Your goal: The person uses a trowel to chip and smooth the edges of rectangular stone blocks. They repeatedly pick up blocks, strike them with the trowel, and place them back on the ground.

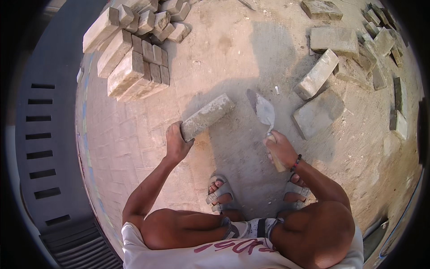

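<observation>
My left hand [175, 142] grips the near end of a long grey paving block [207, 117], its fingers wrapped over that end. The block is tilted in view, its far end pointing up and to the right, and its top face looks rough and crusted. In my right hand [281, 147] is a pointed trowel [265, 110], held by its wooden handle. The trowel's blade points away from me to the upper left, apart from the block. Just right of the blade, a flat square slab [319, 114] lies on the sandy ground.
A stack of paving blocks [127, 74] stands at the far left. Several loose blocks [333, 41] lie scattered at the far right. Laid pavers [130, 148] cover the ground on the left, beside a dark slotted metal panel [42, 121]. My sandalled feet [219, 190] are close below.
</observation>
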### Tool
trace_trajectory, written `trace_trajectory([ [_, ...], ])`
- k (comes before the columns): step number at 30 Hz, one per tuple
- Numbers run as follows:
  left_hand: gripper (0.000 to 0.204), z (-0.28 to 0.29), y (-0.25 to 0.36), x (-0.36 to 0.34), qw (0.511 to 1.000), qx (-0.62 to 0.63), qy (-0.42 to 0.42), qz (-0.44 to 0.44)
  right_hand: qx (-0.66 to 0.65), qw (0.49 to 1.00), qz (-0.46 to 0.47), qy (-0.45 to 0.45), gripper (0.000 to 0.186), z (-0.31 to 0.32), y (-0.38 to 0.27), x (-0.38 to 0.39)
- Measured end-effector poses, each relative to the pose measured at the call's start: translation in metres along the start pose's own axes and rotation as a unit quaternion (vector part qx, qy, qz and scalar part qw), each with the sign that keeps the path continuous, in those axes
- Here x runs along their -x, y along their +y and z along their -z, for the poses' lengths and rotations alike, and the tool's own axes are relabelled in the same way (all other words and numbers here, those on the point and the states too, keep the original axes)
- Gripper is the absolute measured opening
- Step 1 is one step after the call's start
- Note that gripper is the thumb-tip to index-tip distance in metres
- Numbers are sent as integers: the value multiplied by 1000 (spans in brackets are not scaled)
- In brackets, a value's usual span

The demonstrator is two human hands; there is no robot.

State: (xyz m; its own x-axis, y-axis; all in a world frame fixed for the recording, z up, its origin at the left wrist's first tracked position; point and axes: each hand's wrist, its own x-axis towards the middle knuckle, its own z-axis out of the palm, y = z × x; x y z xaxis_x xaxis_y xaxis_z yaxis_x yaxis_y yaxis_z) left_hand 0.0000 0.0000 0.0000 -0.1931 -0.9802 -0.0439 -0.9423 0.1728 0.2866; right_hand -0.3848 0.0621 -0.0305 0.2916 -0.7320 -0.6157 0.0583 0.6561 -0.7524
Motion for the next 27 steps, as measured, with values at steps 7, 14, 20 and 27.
trace_trajectory([
  [7,73,-14,-1,-20,998,-7,-34,-58,87,975,207,-1,28,-22,-22,-7],
  [14,81,-8,-24,-50,742,448,-231,442,261,963,36,-48,31,-1,15,-87],
  [20,46,-27,-67,-18,537,697,-242,409,147,985,87,-5,30,-13,-11,-58],
  [27,81,34,71,-34,831,480,-93,264,299,927,215,65,41,7,-47,8],
])
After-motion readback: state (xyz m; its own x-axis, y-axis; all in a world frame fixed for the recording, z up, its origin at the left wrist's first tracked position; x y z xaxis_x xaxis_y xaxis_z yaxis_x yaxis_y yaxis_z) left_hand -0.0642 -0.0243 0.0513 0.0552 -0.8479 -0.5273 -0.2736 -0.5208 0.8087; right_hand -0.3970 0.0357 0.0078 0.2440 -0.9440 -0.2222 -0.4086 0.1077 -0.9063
